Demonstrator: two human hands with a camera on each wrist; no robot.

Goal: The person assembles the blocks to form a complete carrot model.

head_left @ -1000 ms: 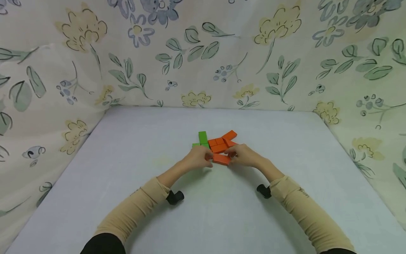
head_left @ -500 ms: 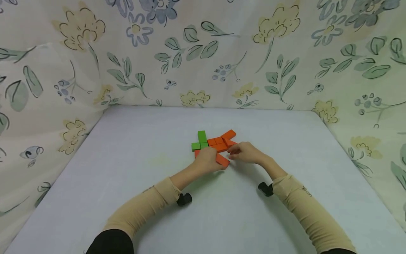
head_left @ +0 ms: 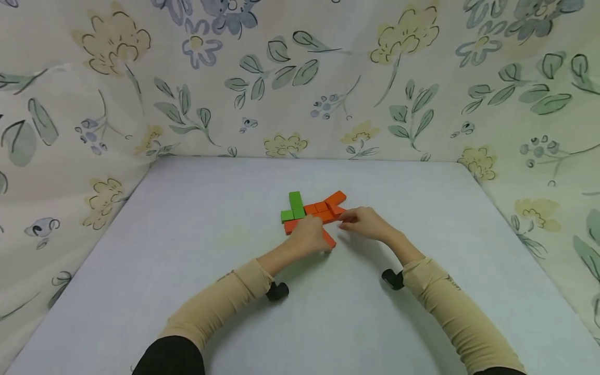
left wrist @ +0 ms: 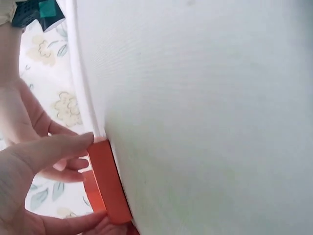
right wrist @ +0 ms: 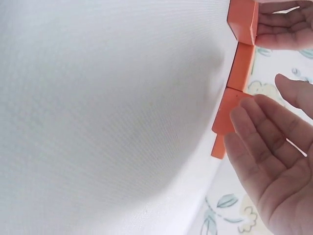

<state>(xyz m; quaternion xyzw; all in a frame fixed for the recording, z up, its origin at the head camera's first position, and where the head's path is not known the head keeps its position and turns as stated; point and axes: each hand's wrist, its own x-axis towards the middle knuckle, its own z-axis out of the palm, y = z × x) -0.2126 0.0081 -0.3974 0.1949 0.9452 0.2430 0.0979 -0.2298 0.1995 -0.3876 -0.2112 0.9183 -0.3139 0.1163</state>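
Note:
My left hand (head_left: 307, 235) pinches an orange rectangular block (head_left: 329, 239) at the near side of a flat block arrangement. In the left wrist view, the thumb is at one end of this orange block (left wrist: 108, 181) and a finger at the other. It lies slanted in the head view, partly covered by the hand. My right hand (head_left: 364, 223) is beside the arrangement's right side, its fingers loosely extended and holding nothing. The right wrist view shows those fingertips overlapping a row of orange blocks (right wrist: 240, 68). Green blocks (head_left: 296, 204) form the arrangement's left part.
An orange block (head_left: 289, 227) lies below the green ones, its right part behind the left hand. More orange blocks (head_left: 323, 215) adjoin in the middle, with a slanted one (head_left: 336, 198) at the upper right. A white tabletop (head_left: 225, 208) meets a flowered cloth (head_left: 262, 120) behind.
My left hand has moved right and now grips the orange block, which has turned to a slant. My right hand has drawn away from that block. The green blocks are uncovered.

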